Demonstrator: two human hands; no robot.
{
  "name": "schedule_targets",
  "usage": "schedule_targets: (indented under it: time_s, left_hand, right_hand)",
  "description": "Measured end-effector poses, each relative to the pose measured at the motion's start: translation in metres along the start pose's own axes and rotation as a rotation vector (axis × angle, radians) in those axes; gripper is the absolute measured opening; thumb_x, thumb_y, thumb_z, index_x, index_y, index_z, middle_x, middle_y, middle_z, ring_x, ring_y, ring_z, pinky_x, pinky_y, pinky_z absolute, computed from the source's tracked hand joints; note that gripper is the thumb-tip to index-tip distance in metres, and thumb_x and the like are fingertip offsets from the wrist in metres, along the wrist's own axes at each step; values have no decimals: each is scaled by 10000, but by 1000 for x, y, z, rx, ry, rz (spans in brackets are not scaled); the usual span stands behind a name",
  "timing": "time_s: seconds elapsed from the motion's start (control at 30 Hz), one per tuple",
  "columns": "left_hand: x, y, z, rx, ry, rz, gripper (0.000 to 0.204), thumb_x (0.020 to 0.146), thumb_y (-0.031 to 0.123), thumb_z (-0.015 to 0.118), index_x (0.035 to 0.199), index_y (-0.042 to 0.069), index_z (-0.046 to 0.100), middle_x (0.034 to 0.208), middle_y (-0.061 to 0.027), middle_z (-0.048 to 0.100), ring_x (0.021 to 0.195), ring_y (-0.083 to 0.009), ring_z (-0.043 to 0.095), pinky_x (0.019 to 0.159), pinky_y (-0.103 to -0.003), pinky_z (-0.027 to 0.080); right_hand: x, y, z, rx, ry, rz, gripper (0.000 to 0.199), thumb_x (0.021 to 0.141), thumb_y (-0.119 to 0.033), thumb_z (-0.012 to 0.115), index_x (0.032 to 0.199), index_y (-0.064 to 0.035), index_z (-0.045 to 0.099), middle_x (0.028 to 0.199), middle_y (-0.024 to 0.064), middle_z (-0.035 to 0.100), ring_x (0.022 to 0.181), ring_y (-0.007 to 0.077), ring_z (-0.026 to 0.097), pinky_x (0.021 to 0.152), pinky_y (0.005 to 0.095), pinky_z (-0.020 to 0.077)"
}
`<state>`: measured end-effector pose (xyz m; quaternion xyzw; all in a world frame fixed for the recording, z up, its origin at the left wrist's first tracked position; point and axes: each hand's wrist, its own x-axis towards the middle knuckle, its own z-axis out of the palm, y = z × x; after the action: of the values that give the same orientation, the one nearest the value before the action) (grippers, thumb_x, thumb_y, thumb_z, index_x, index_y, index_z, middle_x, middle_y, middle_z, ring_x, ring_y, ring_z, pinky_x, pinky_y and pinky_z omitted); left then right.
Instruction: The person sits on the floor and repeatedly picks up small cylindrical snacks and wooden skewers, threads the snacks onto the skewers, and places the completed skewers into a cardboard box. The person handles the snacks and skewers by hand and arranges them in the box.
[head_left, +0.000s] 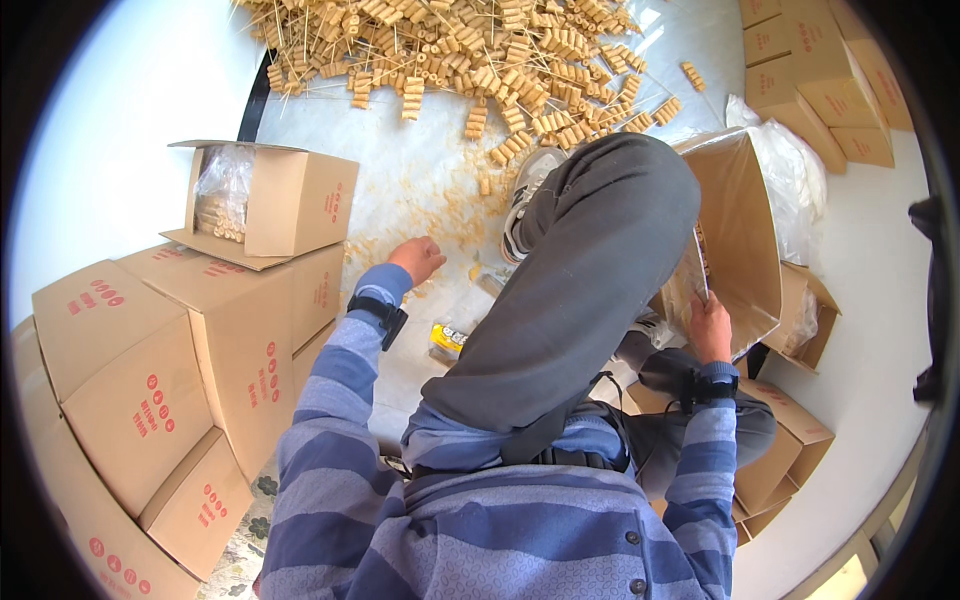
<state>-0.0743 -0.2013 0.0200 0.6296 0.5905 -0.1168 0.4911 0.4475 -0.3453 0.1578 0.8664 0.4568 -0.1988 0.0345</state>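
My right hand (711, 332) is closed on the rim of an open cardboard box (748, 262), which stands tilted beside my right leg. A clear plastic liner (682, 285) lies along the box's side near that hand; its contents are mostly hidden by my raised knee. My left hand (418, 261) hovers over the floor to the left of the knee with its fingers curled in. Whatever it may hold is hidden under the fingers. Below it on the floor lies a small yellow-and-black packet (449, 338). Crumbs (430, 215) are scattered just beyond the hand.
A large heap of ridged tan pieces on thin sticks (480, 60) covers the far floor. Closed cartons (150, 370) are stacked at left, topped by an open, plastic-lined carton (300, 205). White plastic sheeting (790, 175) and more cartons (815, 85) stand at right.
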Motion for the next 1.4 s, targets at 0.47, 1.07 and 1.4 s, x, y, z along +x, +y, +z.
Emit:
schedule_targets:
  time_s: [0.47, 1.07, 1.4]
  left_hand:
    - [182, 56, 66, -146, 467, -162, 561, 785, 283, 805, 1202, -18, 582, 1148, -254, 664, 1092, -404, 631, 963, -458, 500]
    - [224, 4, -50, -643, 326, -311, 335, 850, 146, 760, 1086, -15, 586, 814, -117, 686, 607, -185, 664, 562, -334, 583]
    - [238, 36, -100, -1089, 405, 98, 587, 879, 36, 675, 1390, -69, 407, 1160, -202, 643, 962, -252, 683, 817, -337, 598]
  right_hand:
    - [2, 6, -10, 158, -162, 39, 336, 979, -311, 540, 1087, -15, 658, 936, 274, 689, 918, 455, 658, 784, 483, 508]
    - [6, -9, -12, 352, -201, 25, 307, 966, -261, 569, 1141, -24, 655, 911, 231, 696, 855, 369, 688, 758, 420, 512]
    - [4, -6, -14, 188, -166, -32, 265, 971, -253, 575, 1075, -24, 658, 861, 219, 683, 761, 305, 655, 731, 422, 504]
